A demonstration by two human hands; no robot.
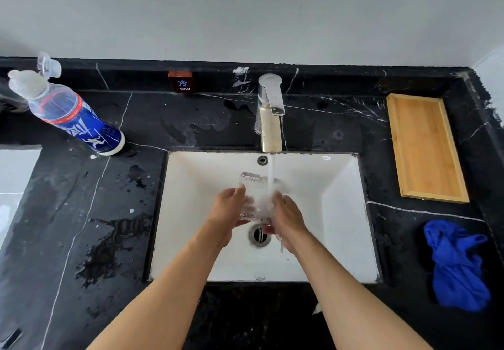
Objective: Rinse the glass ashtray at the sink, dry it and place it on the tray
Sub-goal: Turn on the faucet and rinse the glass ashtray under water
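Both your hands, left hand and right hand, grip the ashtray under the tap over the sink: you're rinsing. Next, probably shut off water, then reach for the cloth near the surface's right edge.

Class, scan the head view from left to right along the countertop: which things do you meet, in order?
Plastic bottle → red COLD sign → faucet → wooden tray → blue cloth.

Two hands, one ashtray, tray, cloth, bottle.
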